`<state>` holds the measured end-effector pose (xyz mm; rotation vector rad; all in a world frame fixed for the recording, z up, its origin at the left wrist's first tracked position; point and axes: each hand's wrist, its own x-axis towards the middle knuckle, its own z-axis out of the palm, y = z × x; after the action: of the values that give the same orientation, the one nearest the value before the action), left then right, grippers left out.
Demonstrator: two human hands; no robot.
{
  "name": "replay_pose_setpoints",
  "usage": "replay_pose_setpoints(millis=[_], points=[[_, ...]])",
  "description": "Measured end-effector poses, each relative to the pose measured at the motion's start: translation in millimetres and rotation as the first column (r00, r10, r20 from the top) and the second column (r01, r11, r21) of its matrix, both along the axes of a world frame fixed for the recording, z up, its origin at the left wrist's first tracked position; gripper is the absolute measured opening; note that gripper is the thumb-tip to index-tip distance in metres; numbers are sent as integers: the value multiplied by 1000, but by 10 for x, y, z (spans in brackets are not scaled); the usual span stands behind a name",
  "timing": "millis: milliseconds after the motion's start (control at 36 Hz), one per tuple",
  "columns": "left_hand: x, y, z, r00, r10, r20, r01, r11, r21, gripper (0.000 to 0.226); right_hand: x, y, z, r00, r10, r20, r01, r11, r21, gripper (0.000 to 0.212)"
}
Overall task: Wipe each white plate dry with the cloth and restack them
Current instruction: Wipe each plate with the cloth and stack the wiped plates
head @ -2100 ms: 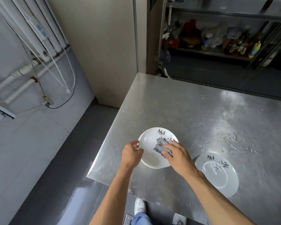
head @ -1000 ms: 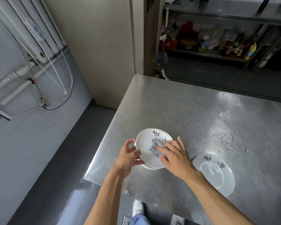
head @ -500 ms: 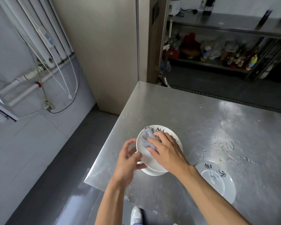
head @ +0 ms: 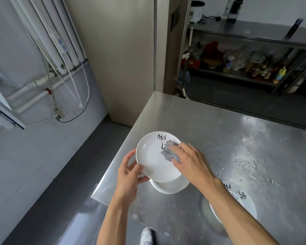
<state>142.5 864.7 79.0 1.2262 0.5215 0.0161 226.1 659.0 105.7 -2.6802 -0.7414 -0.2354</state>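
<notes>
A white plate [head: 153, 156] with black brush marks is lifted and tilted above a small stack of white plates [head: 170, 187] near the steel table's left corner. My left hand [head: 129, 174] grips the plate's near-left rim, thumb on top. My right hand [head: 189, 161] presses a crumpled grey cloth [head: 168, 152] onto the plate's right side with fairly straight fingers. A separate white plate [head: 244, 200] with the same marks lies flat on the table to the right, partly hidden by my right forearm.
The steel table [head: 219, 138] carries water smears [head: 244, 165] right of centre. Its left edge and near corner drop to a grey floor. A beige wall panel stands behind, and a shelf of bottles [head: 254, 68] lies beyond the table.
The cloth and my right hand slid from the plate's upper left to its right side. The plate now sits higher and more tilted above the stack.
</notes>
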Motion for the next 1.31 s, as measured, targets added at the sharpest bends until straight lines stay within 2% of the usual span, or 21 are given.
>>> replay_pose_setpoints(millis=[56, 167, 250, 500, 611, 750, 917, 1056, 1139, 1222, 1306], points=[[-4, -1, 37, 999, -30, 15, 29, 999, 22, 55, 42, 15, 32, 997, -68, -28, 69, 997, 17, 58], [7, -33, 121, 997, -65, 39, 63, 997, 34, 56, 138, 55, 72, 982, -141, -129, 150, 986, 66, 41], [16, -89, 195, 994, -86, 63, 84, 996, 39, 56, 170, 99, 129, 979, -128, -159, 152, 977, 151, 34], [73, -281, 341, 988, -113, 105, 102, 989, 110, 61, 71, 369, 352, 990, 126, -70, -98, 944, 315, 28], [69, -248, 356, 992, -32, 119, 23, 996, 83, 55, 43, 338, 332, 955, 280, -101, -247, 935, 256, 29], [45, -123, 283, 989, 118, 85, -120, 993, 19, 56, 53, 188, 194, 912, 349, -215, -314, 932, 178, 23], [15, -43, 260, 986, 160, 46, -162, 986, 34, 58, 59, 40, 102, 975, 201, -93, -196, 979, 59, 22], [-3, -64, 290, 996, 68, 56, -72, 996, 60, 59, 156, 20, 173, 997, -47, 60, 46, 999, 29, 22], [-9, -126, 338, 998, 5, 65, -9, 998, 68, 60, 209, 33, 251, 990, -139, 33, 137, 990, 45, 28], [-7, -198, 387, 994, -56, 95, 48, 996, 80, 60, 214, 85, 333, 991, -133, -21, 134, 989, 62, 28], [6, -267, 412, 983, -134, 128, 119, 986, 119, 62, 174, 181, 405, 997, -47, -63, 55, 989, 134, 30]])
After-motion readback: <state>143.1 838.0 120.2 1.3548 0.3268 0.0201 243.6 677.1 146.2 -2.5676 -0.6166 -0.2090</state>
